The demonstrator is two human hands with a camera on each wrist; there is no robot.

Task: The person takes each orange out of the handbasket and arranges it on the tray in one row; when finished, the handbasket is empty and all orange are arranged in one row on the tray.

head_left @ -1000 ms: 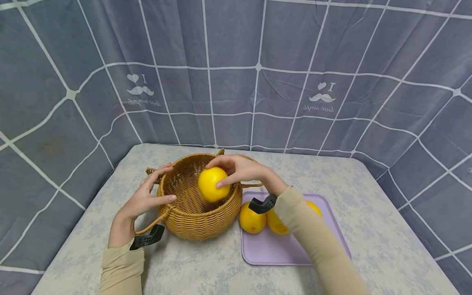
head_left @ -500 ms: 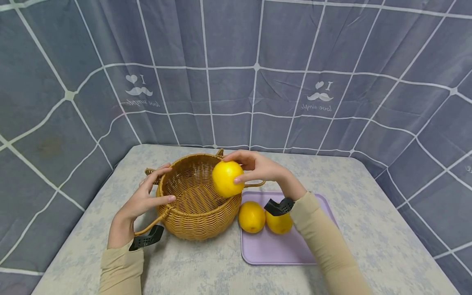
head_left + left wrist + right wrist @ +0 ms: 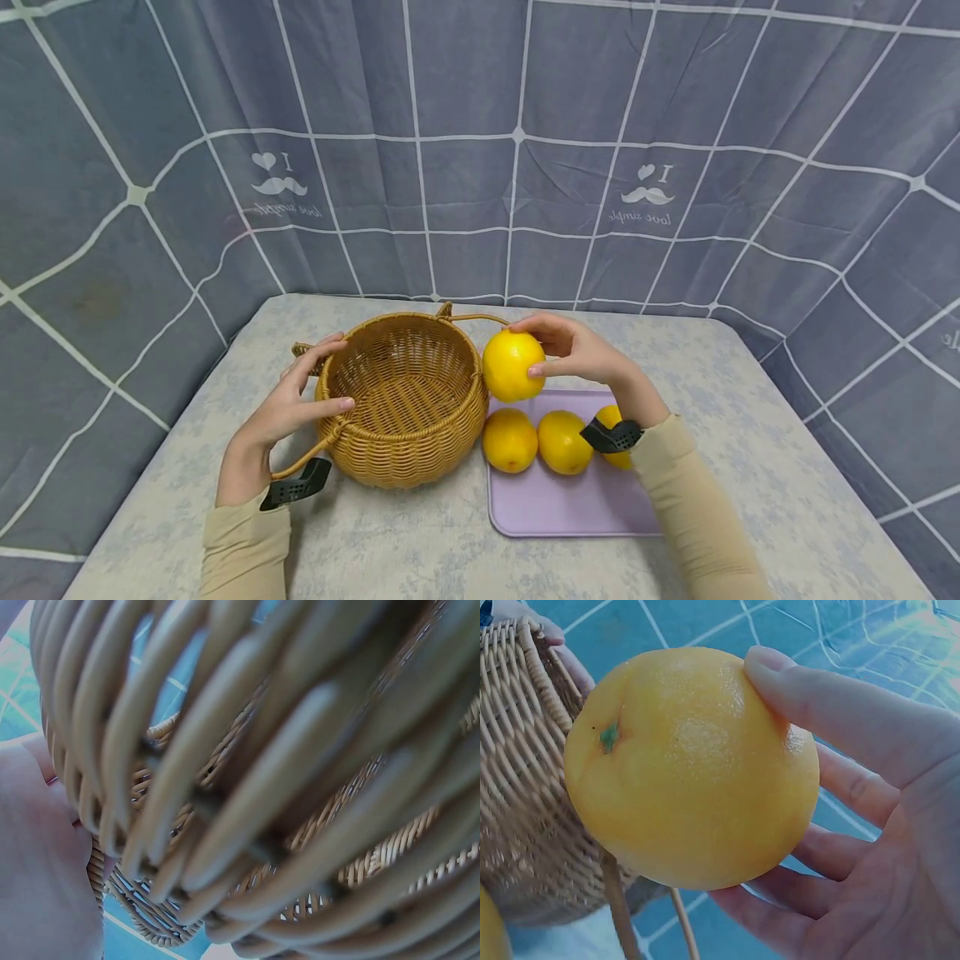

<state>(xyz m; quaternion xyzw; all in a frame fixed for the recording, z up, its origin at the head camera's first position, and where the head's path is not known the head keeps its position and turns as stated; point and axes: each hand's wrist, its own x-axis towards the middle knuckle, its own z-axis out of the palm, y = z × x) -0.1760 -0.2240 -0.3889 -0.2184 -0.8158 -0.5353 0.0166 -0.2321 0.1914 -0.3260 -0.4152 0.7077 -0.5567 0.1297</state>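
Note:
My right hand [image 3: 573,350] holds a yellow-orange orange [image 3: 513,367] between thumb and fingers, just right of the basket's rim and over the tray's back left. In the right wrist view, the orange [image 3: 690,772] shows a small green stem spot. My left hand [image 3: 288,404] holds the left side of the brown wicker basket [image 3: 408,462], with thumb and fingertips over the rim. Only woven bottom shows inside the basket. In the left wrist view, the palm [image 3: 45,862] lies beside the basket's weave [image 3: 247,780].
A lilac tray [image 3: 570,512] sits right of the basket, bearing an orange [image 3: 510,440], another orange [image 3: 564,443] and a third orange [image 3: 611,425] partly behind my right wrist. Thin basket handles [image 3: 300,460] stick out sideways. A grey checked curtain [image 3: 472,183] surrounds the table [image 3: 405,542].
My right hand has carried the orange out of the basket, over its right rim and to the right. The left hand stays at the basket's side.

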